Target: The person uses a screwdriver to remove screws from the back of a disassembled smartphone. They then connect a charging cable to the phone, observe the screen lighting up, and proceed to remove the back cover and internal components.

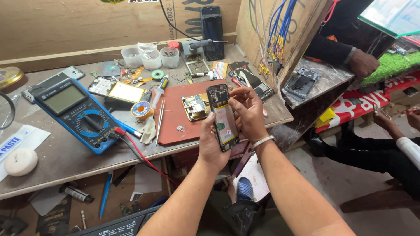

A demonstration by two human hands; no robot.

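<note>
The left hand point(213, 144) is clamped around the lower half of an opened phone point(223, 117), fingers wrapped behind it, thumb along its left edge. The right hand point(247, 112) closes on the phone's upper right edge, its fingertips point(233, 103) pressed together against the frame. The phone stands nearly upright, back cover off, above the front edge of the workbench point(61, 161).

Just behind the fingers lies a red mat point(177, 118) carrying a circuit board point(195, 106) and tweezers point(160, 118). Farther left sit a solder spool point(141, 109) and a blue multimeter point(74, 111). Well to the right, another person's hand point(364, 62) rests on a counter point(326, 78).
</note>
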